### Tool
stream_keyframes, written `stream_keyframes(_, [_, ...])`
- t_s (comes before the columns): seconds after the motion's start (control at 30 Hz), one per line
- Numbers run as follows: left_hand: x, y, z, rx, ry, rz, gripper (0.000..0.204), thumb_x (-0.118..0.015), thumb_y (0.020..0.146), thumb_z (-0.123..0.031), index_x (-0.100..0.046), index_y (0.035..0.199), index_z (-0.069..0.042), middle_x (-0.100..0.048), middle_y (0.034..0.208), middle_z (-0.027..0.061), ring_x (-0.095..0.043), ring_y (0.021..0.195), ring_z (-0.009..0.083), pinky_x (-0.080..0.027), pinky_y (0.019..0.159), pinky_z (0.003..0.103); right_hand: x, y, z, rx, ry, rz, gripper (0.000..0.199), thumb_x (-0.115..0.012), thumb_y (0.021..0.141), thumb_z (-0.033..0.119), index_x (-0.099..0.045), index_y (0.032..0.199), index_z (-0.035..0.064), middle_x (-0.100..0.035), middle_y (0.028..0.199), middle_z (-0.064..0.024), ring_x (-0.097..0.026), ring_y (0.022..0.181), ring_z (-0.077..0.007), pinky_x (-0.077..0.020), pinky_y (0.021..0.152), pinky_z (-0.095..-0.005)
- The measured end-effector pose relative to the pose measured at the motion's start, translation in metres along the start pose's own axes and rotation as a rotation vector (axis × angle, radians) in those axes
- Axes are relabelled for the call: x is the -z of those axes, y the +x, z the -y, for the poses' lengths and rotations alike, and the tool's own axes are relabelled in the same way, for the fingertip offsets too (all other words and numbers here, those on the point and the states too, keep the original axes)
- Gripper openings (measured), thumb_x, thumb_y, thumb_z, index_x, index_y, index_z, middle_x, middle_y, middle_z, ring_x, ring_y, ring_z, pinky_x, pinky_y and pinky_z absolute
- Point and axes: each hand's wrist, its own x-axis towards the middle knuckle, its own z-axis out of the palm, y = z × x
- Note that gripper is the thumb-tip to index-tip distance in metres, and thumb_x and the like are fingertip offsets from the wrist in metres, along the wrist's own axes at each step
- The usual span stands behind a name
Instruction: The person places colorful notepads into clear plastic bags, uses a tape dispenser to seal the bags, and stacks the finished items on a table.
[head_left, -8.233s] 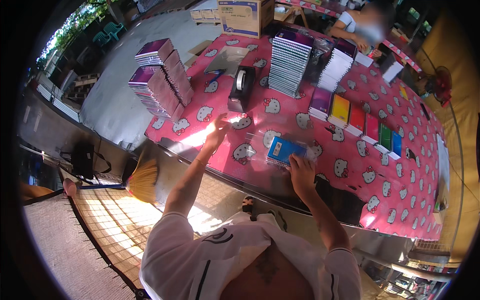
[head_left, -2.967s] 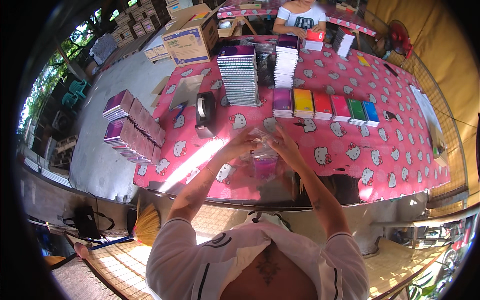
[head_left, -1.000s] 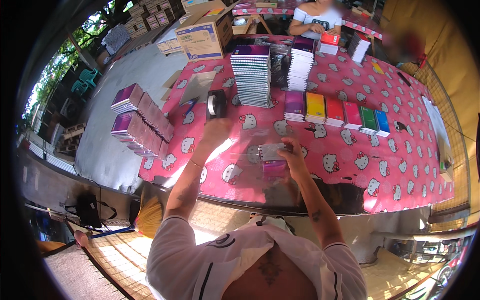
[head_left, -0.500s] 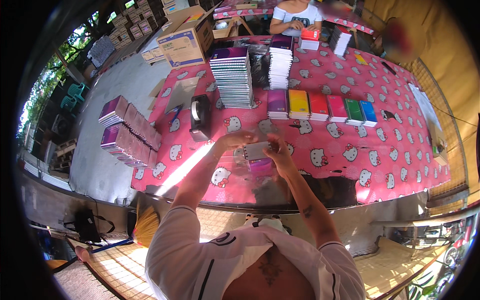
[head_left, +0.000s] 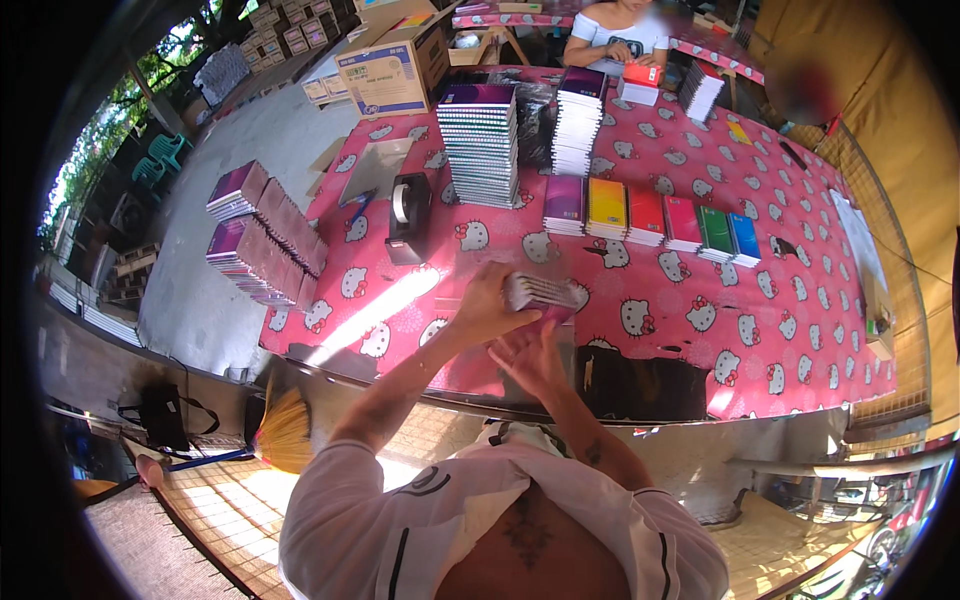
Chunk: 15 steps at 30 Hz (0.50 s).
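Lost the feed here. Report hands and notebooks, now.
Left hand grips a small stack of notebooks, edge up. Right hand open, flat beneath it. Tape dispenser off left, row of coloured notebooks beyond; nothing in the way.

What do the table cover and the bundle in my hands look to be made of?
Table cover: seems a glossy plastic or oilcloth sheet, pink with a printed cartoon pattern, sunlight glaring off it. Bundle, gripped by the left hand with the right hand below: likely paper notebooks, thin pale page edges showing.
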Motion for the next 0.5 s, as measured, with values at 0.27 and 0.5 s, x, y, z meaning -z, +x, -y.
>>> stream_keyframes(0.27, [-0.013, -0.058, 0.039, 0.074, -0.637, -0.132, 0.067, -0.074, 0.089, -0.021, -0.041, 0.145, -0.005, -0.053, 0.138, 0.0154, -0.054, 0.125, 0.0274, -0.052, 0.093, 0.035, -0.044, -0.003, 0.084, 0.418, -1.711, 0.09, 0.071, -0.083, 0.08, 0.019, -0.046, 0.139, 0.005, -0.062, 0.123, -0.0092, -0.061, 0.113, -0.017, -0.0509, 0.092, -0.0311])
stream_keyframes(0.5, [0.043, -0.015, 0.043, 0.118, -0.477, -0.491, 0.028, -0.062, 0.095, -0.018, -0.068, 0.114, 0.002, -0.069, 0.112, 0.0169, -0.064, 0.104, 0.0248, -0.05, 0.089, 0.035, -0.094, -0.007, 0.108, 0.763, -1.473, 0.069, 0.037, -0.073, 0.09, 0.024, -0.064, 0.12, 0.0032, -0.065, 0.112, -0.0058, -0.061, 0.106, -0.0153, -0.0511, 0.086, -0.0327])
